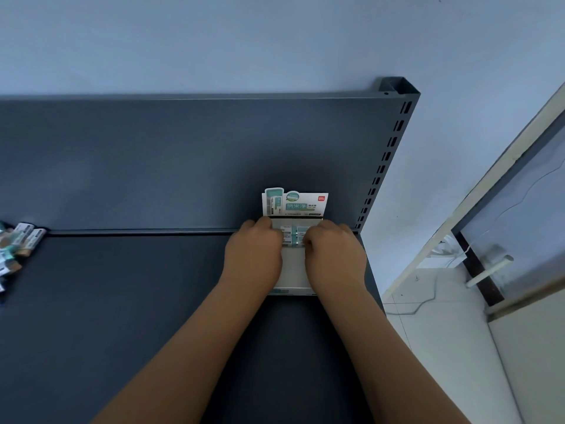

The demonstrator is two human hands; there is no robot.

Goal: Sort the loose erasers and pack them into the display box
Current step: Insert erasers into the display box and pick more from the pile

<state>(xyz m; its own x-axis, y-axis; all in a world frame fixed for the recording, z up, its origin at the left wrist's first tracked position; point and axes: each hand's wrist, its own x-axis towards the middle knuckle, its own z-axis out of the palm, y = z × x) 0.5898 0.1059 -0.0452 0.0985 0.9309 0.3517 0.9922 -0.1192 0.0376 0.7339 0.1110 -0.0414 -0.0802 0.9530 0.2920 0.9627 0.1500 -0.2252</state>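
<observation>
Left hand (253,255) and right hand (334,258) curl their fingers onto the packed erasers (293,237) at the rear of the display box (293,270), likely squaring the row snug; loose erasers (18,243) wait well left of the box.

The shelf (122,301) and slotted upright (394,133) are seen as smooth, matt grey painted metal. The box (293,267) is made of printed card, faintly glossy. The erasers (293,235) are wrapped in printed paper sleeves. The wall (214,41) is finished matt.
</observation>
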